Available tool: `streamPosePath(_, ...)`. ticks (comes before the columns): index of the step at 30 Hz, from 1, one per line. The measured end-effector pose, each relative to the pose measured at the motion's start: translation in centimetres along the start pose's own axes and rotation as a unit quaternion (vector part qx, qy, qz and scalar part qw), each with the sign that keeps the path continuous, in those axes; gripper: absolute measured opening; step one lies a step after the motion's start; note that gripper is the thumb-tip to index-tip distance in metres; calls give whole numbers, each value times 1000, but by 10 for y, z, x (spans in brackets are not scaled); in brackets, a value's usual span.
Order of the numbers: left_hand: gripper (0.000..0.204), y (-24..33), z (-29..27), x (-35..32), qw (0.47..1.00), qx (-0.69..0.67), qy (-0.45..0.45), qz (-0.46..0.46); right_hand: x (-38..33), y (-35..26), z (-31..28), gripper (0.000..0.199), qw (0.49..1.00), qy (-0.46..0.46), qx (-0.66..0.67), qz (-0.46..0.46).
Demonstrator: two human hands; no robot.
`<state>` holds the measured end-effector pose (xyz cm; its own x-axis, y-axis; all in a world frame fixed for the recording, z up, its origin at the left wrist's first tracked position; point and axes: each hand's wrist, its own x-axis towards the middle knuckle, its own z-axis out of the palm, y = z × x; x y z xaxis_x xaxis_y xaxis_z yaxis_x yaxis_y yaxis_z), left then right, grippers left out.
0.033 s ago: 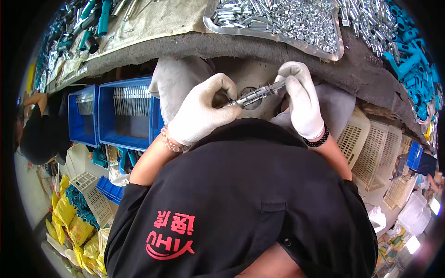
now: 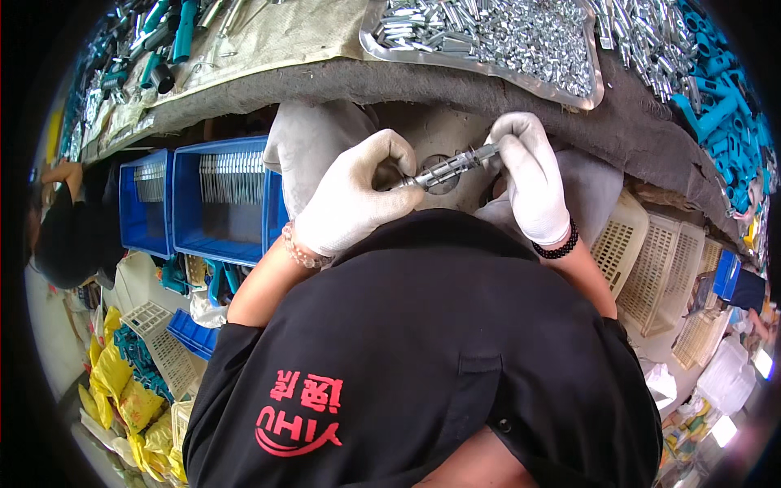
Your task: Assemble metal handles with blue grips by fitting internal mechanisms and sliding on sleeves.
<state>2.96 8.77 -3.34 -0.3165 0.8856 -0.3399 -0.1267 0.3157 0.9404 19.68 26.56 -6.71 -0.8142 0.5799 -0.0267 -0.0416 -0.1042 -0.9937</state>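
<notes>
Two curled hands (image 2: pixel 356 195) (image 2: pixel 530 179) hold a slanted metal part (image 2: pixel 450 169) between them.

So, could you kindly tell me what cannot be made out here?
In the head view:
Silver slotted metal tube: left end hidden inside the white-gloved left hand.
White-gloved right hand: exact contact hidden by its own fingers.
Shallow silvery tray: far side cut off by top edge.
Small silver metal pieces: too small to identify.

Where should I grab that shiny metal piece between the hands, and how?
I'd pinch the metal piece by its slotted middle, coming from above: it is long and thin, and that part is bare, while the left hand holds one end and the right hand is at the other.
</notes>
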Motion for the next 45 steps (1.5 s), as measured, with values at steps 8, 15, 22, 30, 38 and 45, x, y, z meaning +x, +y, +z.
streamPosePath(8,21,12,-18,-14,992,-102,-23,-67,7,-13,18,6,997,-50,-61,-20)
streamPosePath(15,19,7,-44,-34,997,40,32,54,21,-17,40,6,983,-105,-117,-91)
streamPosePath(22,17,2,-62,-52,991,104,73,52,27,-10,63,9,979,-120,-112,-123)
streamPosePath(30,18,-4,-66,-57,990,99,72,71,30,-12,68,8,977,-130,-124,-113)
streamPosePath(38,23,-14,-59,-51,918,235,130,291,19,-13,65,14,996,-88,-31,-3)
streamPosePath(45,28,-15,-56,-52,908,261,136,298,18,-18,62,18,994,-63,-88,-3)
